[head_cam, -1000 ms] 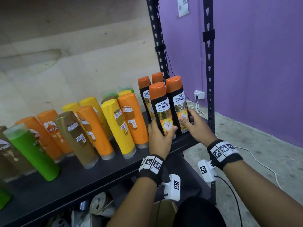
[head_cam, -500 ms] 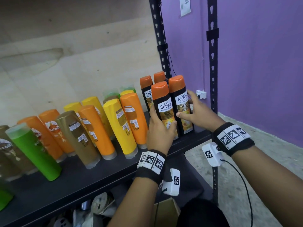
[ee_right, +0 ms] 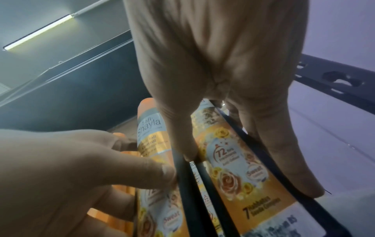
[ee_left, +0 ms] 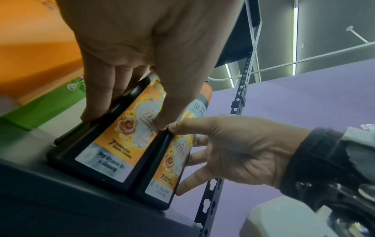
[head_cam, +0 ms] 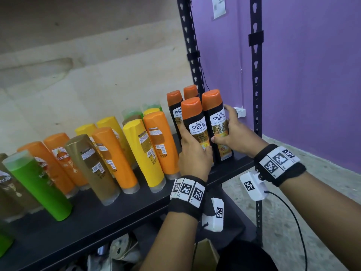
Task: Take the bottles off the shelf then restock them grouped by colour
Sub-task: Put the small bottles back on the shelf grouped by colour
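1. Black orange-capped bottles (head_cam: pixel 197 132) upright at the right end of the black shelf (head_cam: pixel 82 229).
2. Left hand (head_cam: pixel 192 155) wrapped around the front-left one; right hand (head_cam: pixel 232 133) clasping its neighbour (head_cam: pixel 217 122).
3. Orange, yellow, brown and green bottles (head_cam: pixel 109 159) ranged leftward.

Purple wall (head_cam: pixel 312 75) running behind the right side. White socket (head_cam: pixel 239 112) sitting low on it, white cable (head_cam: pixel 332 174) trailing across the grey floor (head_cam: pixel 322 184). Paper notice (head_cam: pixel 219 6) hanging near the wall's top edge. Cardboard box (head_cam: pixel 205 255) and clutter showing at the bottom edge.
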`<action>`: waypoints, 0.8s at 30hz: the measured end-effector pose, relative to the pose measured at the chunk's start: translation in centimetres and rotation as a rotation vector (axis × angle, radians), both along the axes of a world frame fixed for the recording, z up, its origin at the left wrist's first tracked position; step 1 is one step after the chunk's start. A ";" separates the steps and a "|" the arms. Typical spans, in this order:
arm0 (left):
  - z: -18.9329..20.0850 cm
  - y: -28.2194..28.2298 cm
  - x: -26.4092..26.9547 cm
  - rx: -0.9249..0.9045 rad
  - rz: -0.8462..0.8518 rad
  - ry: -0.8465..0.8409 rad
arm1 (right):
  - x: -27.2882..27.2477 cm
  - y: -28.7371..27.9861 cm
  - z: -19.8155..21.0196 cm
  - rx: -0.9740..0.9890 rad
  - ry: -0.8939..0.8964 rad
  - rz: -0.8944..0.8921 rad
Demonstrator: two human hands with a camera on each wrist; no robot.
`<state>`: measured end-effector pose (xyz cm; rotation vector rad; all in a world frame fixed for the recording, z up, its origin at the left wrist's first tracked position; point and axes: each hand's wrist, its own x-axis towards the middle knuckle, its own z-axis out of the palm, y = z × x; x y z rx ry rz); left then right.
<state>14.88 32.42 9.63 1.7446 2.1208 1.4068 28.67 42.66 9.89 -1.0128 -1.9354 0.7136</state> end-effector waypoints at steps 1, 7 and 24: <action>0.1 0.2 0.1 -0.013 0.003 -0.012 | -0.2 0.0 0.2 -0.010 -0.002 0.010; 0.6 1.4 -0.1 -0.075 0.038 -0.052 | -1.7 1.2 0.6 -0.048 -0.010 -0.027; 1.3 8.7 -1.6 -0.093 0.122 -0.245 | -5.3 6.8 1.3 -0.144 -0.018 0.027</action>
